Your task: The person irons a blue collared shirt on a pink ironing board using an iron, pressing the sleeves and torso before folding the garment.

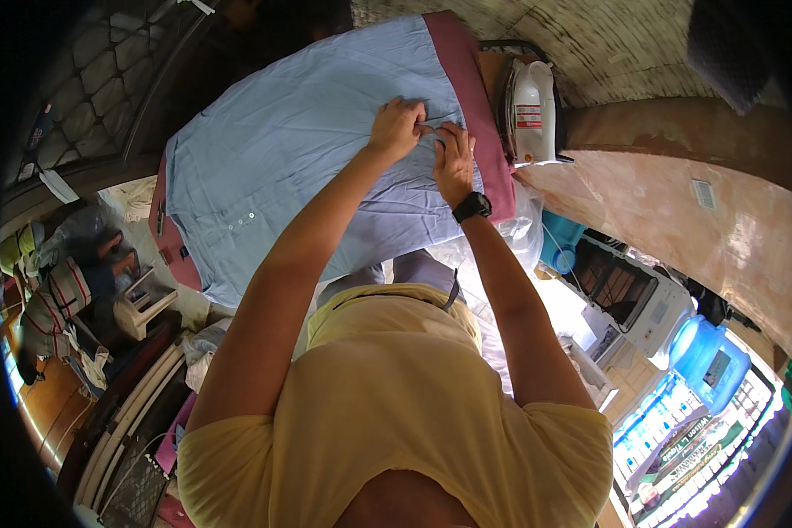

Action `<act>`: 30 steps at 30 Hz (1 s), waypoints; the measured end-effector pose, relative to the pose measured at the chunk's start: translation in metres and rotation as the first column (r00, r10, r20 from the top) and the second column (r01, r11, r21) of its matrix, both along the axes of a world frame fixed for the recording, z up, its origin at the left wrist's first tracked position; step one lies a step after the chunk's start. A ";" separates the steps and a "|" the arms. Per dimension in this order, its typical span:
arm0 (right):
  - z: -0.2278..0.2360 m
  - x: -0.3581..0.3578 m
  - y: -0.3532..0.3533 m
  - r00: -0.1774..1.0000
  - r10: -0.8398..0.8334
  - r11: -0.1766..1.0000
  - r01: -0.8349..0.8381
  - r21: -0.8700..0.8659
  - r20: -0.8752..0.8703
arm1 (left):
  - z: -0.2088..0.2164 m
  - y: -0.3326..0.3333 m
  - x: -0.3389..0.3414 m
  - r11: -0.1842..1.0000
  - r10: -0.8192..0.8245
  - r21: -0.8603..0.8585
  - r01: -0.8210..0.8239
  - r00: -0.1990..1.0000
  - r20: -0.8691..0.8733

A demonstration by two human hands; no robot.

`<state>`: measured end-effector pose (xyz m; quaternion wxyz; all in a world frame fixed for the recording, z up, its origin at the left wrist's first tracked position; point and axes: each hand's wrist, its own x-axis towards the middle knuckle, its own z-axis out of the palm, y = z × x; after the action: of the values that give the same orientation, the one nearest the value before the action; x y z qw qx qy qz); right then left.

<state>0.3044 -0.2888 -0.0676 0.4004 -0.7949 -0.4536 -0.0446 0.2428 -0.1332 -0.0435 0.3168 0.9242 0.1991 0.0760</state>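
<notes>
A light-blue buttoned garment (299,132) lies spread over a maroon-covered board (459,66), with creases across it. Small pale buttons show on its near left part. My left hand (399,129) is closed, its fingertips pinching the fabric near the garment's right edge. Just beside it, my right hand (454,160), with a black watch on the wrist, has its fingers curled onto the same cloth. The fingertips of both hands almost meet. A white clothes iron (533,110) stands upright past the board's right end, apart from my hands.
A wall (669,202) runs along the right. Lower right are a blue water jug (709,361) and a white appliance (656,304). A teal container (561,239) is beneath the board's right end. At left are a small wooden stool (143,304), bags and a dark metal grille (88,70).
</notes>
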 end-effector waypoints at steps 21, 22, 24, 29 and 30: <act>0.044 0.104 -0.017 0.939 -0.111 0.931 0.213 -0.297 0.324 | -0.013 -0.039 -0.060 0.867 -0.275 0.417 0.272 0.960 -0.053; 0.067 0.118 -0.011 0.816 -0.280 0.849 0.456 -0.266 0.505 | -0.014 -0.040 -0.063 0.871 -0.262 0.415 0.263 0.963 -0.061; 0.074 0.146 -0.017 0.755 -0.454 0.725 0.621 -0.296 0.472 | -0.011 -0.040 -0.062 0.869 -0.264 0.418 0.264 0.963 -0.060; 0.064 0.201 -0.028 0.885 -0.462 0.792 0.385 -0.474 -0.054 | -0.017 -0.041 -0.056 0.868 -0.270 0.427 0.253 0.963 -0.021; 0.068 0.205 -0.031 0.893 -0.448 0.790 0.367 -0.492 -0.053 | -0.018 -0.041 -0.055 0.871 -0.274 0.422 0.252 0.962 -0.009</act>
<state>0.5094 -0.3196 0.0007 0.2133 -0.9476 -0.2330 0.0473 0.1882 -0.1741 -0.0612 0.1234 0.9867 0.0425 0.0967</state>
